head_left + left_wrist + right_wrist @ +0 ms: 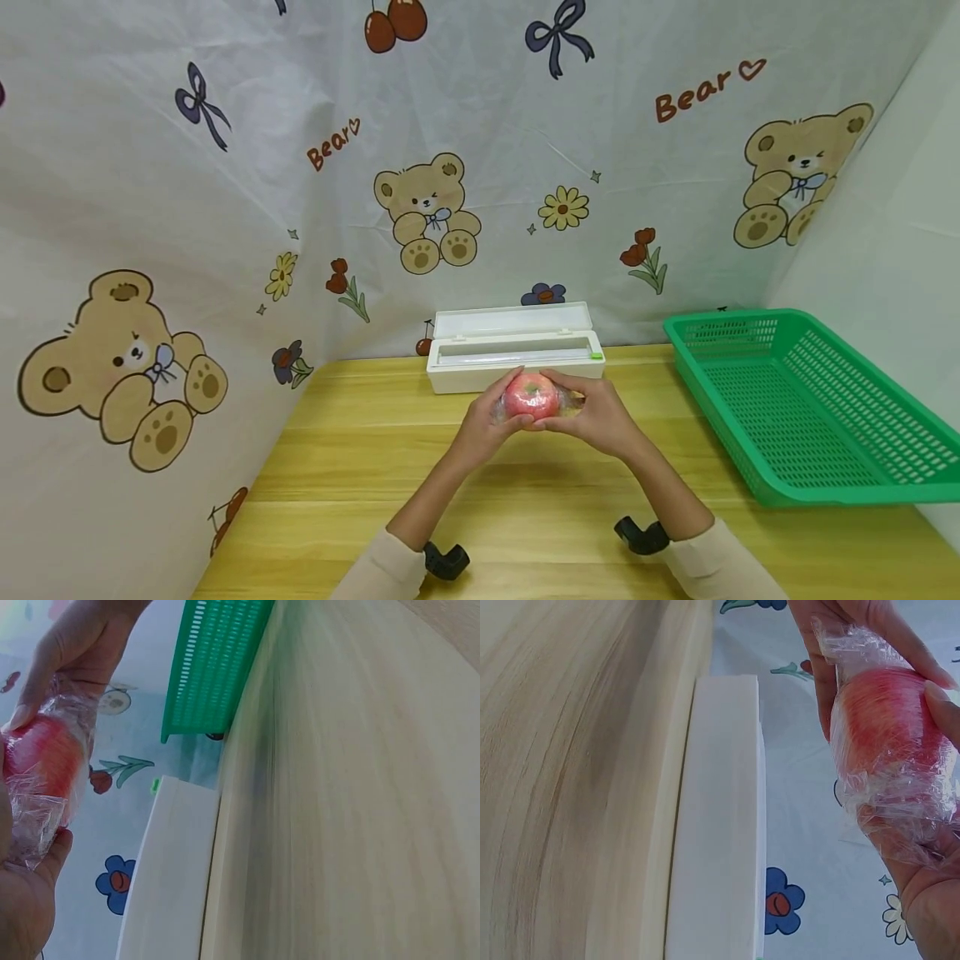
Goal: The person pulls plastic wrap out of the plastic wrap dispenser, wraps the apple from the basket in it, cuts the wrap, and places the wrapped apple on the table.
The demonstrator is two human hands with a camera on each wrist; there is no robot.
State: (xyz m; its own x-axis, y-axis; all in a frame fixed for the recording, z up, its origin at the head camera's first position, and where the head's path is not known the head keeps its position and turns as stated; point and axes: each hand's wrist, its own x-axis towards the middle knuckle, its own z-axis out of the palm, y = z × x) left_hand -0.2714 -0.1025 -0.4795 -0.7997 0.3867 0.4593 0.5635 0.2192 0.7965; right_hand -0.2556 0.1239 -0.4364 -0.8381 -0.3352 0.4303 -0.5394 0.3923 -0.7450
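Both hands hold a red apple (532, 396) wrapped in clear plastic film, raised above the table in the head view. My left hand (481, 422) grips its left side and my right hand (597, 414) its right, thumbs meeting at the near face. Loose, crumpled film (911, 795) bunches at the apple's two sides in the right wrist view. From the left wrist, the apple (46, 757) shows partly cut off by the frame edge. Just behind the hands stands a white cling film box (517, 354), its lid raised and a film roll inside.
A green perforated plastic basket (780, 492) sits at the right of the wooden table (360, 467). A white cloth with printed bears (427, 212) hangs behind and along the left. Black wrist mounts (446, 562) are worn at both cuffs.
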